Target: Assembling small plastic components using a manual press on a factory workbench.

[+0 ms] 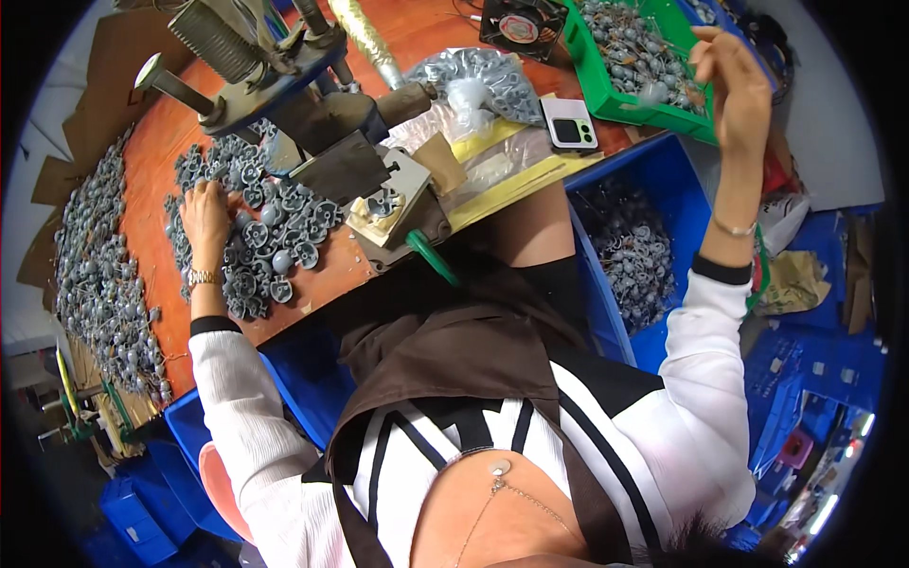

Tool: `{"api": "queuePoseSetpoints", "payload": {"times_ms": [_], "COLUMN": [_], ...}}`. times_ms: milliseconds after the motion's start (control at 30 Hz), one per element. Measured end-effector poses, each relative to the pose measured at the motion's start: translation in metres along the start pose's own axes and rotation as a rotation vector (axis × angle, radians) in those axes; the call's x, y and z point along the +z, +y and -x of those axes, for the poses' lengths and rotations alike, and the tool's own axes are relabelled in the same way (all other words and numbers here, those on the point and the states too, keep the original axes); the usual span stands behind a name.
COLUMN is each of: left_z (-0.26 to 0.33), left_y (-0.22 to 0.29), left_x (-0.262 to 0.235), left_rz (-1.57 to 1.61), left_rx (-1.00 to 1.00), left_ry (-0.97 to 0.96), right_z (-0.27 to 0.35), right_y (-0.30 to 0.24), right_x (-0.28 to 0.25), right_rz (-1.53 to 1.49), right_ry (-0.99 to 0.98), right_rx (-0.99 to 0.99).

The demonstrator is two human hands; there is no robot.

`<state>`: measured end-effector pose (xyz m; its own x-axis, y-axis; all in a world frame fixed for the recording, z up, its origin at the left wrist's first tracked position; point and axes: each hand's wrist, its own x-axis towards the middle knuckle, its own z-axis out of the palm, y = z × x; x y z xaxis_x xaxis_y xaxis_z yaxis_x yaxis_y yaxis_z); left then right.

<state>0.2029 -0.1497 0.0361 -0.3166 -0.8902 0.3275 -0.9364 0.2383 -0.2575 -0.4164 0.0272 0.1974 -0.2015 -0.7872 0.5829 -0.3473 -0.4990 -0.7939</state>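
My left hand (206,213) rests palm down on a heap of small grey round metal parts (265,246) spread over the orange table (151,161); its fingers are curled among them, and what they grip is hidden. My right hand (729,80) is raised at the upper right over a green bin (606,95) of grey parts, fingers pinched near one blurred part (651,92). Between the hands stands a small press (284,85) with a block fixture (383,204) holding a grey part.
A phone (569,123) lies on yellow sheets beside clear bags of parts (473,80). A blue bin (634,251) of grey parts sits by my right leg. More grey parts (99,275) pile along the left edge. A small fan (519,26) stands at the back.
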Motion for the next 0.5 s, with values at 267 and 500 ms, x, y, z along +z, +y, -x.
{"api": "queuePoseSetpoints", "payload": {"times_ms": [267, 500], "left_z": [0.054, 0.092], "left_y": [0.099, 0.182], "left_x": [-0.072, -0.104], "left_rz": [1.642, 2.2], "left_rx": [-0.506, -0.588], "left_ry": [-0.028, -0.298], "right_z": [0.121, 0.152], "right_y": [-0.003, -0.005], "right_x": [0.129, 0.222], "right_rz": [-0.069, -0.049], "right_ry": [-0.457, -0.403], "right_rx": [0.435, 0.185]}}
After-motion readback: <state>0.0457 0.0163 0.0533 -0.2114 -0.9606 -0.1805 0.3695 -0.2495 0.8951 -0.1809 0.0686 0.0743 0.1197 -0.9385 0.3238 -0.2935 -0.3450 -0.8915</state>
